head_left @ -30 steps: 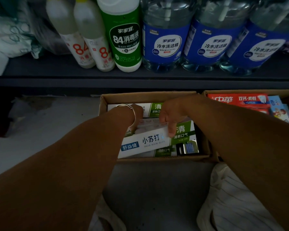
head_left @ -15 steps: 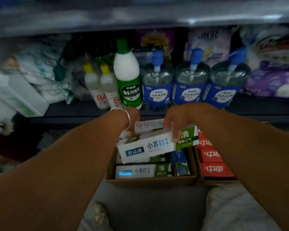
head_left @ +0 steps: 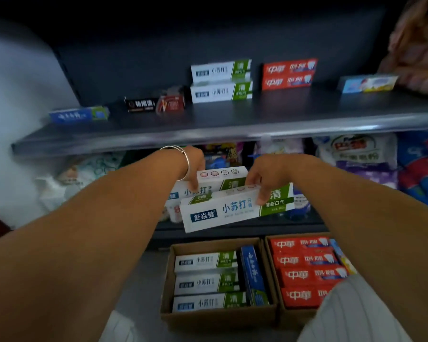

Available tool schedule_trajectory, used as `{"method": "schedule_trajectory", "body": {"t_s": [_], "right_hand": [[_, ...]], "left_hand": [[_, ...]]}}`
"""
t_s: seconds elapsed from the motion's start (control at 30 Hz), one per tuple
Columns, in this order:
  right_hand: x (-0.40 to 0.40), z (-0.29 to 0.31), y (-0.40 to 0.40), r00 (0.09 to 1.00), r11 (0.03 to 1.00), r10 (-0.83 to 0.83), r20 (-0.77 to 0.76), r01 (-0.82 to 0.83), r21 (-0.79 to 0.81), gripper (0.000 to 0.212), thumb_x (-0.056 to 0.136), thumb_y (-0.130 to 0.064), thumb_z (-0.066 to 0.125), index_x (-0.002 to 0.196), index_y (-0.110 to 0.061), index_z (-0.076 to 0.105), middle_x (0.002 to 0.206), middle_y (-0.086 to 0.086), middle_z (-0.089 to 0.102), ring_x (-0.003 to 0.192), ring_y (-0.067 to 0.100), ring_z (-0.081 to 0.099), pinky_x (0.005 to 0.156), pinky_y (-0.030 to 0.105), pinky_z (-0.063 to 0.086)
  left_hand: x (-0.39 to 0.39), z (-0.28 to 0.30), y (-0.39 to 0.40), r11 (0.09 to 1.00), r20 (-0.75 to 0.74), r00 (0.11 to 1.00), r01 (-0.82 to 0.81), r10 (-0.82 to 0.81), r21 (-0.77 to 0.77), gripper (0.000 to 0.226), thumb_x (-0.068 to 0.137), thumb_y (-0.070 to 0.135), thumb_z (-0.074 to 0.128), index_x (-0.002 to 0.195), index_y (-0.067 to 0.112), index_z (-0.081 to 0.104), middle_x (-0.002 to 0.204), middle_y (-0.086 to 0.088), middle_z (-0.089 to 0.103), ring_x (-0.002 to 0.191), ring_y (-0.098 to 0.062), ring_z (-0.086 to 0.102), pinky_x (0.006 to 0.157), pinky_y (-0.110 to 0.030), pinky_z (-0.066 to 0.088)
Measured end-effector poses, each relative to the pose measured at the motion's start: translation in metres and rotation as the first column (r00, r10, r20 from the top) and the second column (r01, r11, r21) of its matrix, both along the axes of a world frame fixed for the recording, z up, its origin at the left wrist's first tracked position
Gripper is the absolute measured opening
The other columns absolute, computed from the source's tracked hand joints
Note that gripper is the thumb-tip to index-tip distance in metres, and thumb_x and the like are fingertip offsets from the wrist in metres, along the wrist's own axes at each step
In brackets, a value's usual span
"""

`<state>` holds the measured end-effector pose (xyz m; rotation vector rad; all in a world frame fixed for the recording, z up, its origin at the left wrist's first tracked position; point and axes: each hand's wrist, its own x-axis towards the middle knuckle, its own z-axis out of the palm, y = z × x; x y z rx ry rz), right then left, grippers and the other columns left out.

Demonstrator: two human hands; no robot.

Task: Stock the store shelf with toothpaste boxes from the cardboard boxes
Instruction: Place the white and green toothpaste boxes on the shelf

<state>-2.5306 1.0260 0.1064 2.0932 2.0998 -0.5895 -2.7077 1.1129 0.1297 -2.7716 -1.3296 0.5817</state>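
I have both hands raised between the floor cartons and the toothpaste shelf (head_left: pixel 208 124), each clamped on its own white-and-green toothpaste box. My right hand (head_left: pixel 262 178) pinches the near box (head_left: pixel 232 209) from above, toward its green right end; my left hand (head_left: pixel 195 166), the one with the bangle, grips the far box (head_left: pixel 215 181) just behind it. Both boxes lie with their long axis running left to right, roughly parallel to the shelf edge. The matching white-and-green stack (head_left: pixel 221 81) sits up and ahead of my hands, well back on the shelf, also lying crosswise, so I judge no turning is needed, only a lift and a reach forward. The two hands look about equally near it. Below, the left cardboard box (head_left: pixel 218 317) holds more of the same.
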Motion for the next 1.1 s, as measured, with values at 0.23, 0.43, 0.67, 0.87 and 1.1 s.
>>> {"method": "schedule_trajectory", "body": {"t_s": [0.23, 0.43, 0.67, 0.87, 1.1], "right_hand": [[0.027, 0.060, -0.015, 0.999, 0.990, -0.042, -0.016, 0.044, 0.133, 0.049, 0.070, -0.021, 0.080, 0.117, -0.026, 0.066, 0.106, -0.012, 0.058, 0.100, 0.013, 0.050, 0.101, 0.037, 0.040], [0.042, 0.094, -0.010, 0.996, 0.974, -0.080, -0.051, 0.089, 0.211, 0.051, 0.069, -0.019, 0.081, 0.117, -0.021, 0.066, 0.097, -0.012, 0.056, 0.106, 0.018, 0.055, 0.102, 0.040, 0.041], [0.053, 0.119, 0.019, 0.992, 0.953, -0.103, -0.068, 0.118, 0.279, 0.056, 0.070, -0.016, 0.080, 0.123, -0.018, 0.061, 0.114, -0.004, 0.061, 0.108, 0.017, 0.054, 0.102, 0.036, 0.042], [0.068, 0.130, 0.054, 0.996, 0.949, -0.092, -0.003, 0.088, 0.302, 0.056, 0.075, -0.017, 0.076, 0.128, -0.016, 0.057, 0.123, -0.002, 0.056, 0.117, 0.021, 0.052, 0.104, 0.036, 0.040], [0.096, 0.132, 0.106, 0.992, 0.938, -0.120, 0.034, 0.102, 0.332, 0.057, 0.075, -0.021, 0.076, 0.129, -0.016, 0.057, 0.124, 0.000, 0.053, 0.116, 0.021, 0.050, 0.106, 0.035, 0.038]], "left_hand": [[0.015, 0.063, -0.005, 0.992, 0.093, 0.994, 0.040, -0.051, 0.118, 0.039, 0.071, 0.026, 0.079, 0.107, 0.016, 0.068, 0.100, -0.001, 0.067, 0.090, -0.021, 0.061, 0.076, -0.030, 0.049], [0.030, 0.091, -0.001, 0.985, 0.185, 0.980, 0.044, -0.076, 0.169, 0.043, 0.074, 0.025, 0.076, 0.115, 0.018, 0.065, 0.110, 0.001, 0.065, 0.096, -0.019, 0.060, 0.086, -0.034, 0.052], [0.047, 0.115, 0.026, 0.975, 0.230, 0.969, 0.042, -0.094, 0.219, 0.049, 0.079, 0.024, 0.073, 0.123, 0.011, 0.056, 0.122, -0.006, 0.057, 0.103, -0.023, 0.055, 0.092, -0.034, 0.047], [0.061, 0.126, 0.067, 0.972, 0.290, 0.953, 0.014, -0.083, 0.233, 0.059, 0.082, 0.020, 0.070, 0.135, 0.013, 0.047, 0.133, -0.005, 0.051, 0.118, -0.023, 0.051, 0.098, -0.030, 0.042], [0.085, 0.126, 0.124, 0.977, 0.331, 0.942, -0.009, -0.063, 0.211, 0.062, 0.084, 0.015, 0.067, 0.141, 0.012, 0.041, 0.140, -0.007, 0.046, 0.126, -0.023, 0.047, 0.104, -0.030, 0.038]]}}
